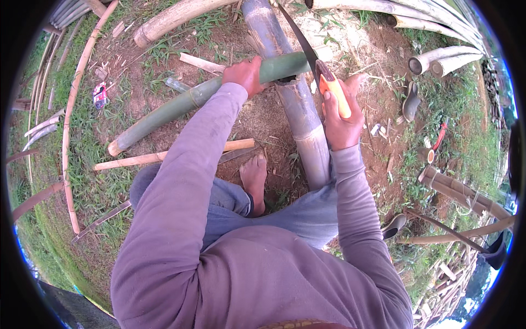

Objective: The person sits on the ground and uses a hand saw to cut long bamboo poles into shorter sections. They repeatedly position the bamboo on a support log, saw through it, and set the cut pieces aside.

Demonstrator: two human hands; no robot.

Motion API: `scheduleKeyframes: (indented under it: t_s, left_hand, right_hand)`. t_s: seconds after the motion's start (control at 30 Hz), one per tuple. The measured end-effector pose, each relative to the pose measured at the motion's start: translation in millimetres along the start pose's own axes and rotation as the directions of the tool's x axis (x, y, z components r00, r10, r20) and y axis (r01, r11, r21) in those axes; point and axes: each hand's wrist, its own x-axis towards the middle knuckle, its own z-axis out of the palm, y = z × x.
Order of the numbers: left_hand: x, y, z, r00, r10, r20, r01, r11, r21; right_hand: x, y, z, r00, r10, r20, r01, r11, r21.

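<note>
My left hand [244, 75] is closed round a green bamboo pole [164, 119], which slants from the lower left up to the right. Near its right end the pole lies across a thicker grey bamboo pole [300, 112], whose top has a dark notch by the crossing. In my right hand [344, 116] is a handsaw [335, 90], gripped by its orange handle. The dark blade points up and away, beside the green pole's pale right end. Whether the teeth touch the bamboo I cannot tell.
A split bamboo strip [159, 159] lies by my bare foot [253, 183]. Several cut poles [444, 63] rest at the far right, near a dark shoe [411, 102] and a red-handled tool [440, 136]. A long curved pole [67, 137] lies on the grass at left.
</note>
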Motion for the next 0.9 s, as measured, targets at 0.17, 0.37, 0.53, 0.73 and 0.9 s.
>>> scheduleKeyframes:
  t_s: [0.17, 0.37, 0.53, 0.73, 0.9]
  left_hand:
    - [-2.6, -10.9, 1.1, 0.999, -0.032, 0.03, 0.031, 0.999, 0.004]
    - [1.2, -1.3, -7.7, 0.994, -0.031, 0.102, 0.033, 0.999, -0.015]
    - [9.1, 0.9, -28.8, 0.983, -0.031, 0.183, 0.037, 0.999, -0.03]
    - [19.1, -14.1, -28.3, 0.962, -0.033, 0.271, 0.04, 0.999, -0.019]
    - [19.3, -9.9, -18.4, 0.951, 0.019, 0.31, 0.003, 0.998, -0.07]
  right_hand:
    - [-89.4, -1.8, -59.3, 0.987, -0.158, 0.014, 0.158, 0.985, -0.063]
    - [-103.8, 3.5, -67.8, 0.998, -0.07, -0.005, 0.07, 0.997, -0.016]
    - [-22.2, 5.9, -7.7, 0.997, -0.065, -0.029, 0.063, 0.995, -0.072]
    - [-124.3, -1.2, -77.5, 0.984, -0.179, -0.012, 0.177, 0.98, -0.092]
    - [-41.9, 4.7, -15.9, 0.998, -0.015, -0.066, 0.019, 0.998, 0.053]
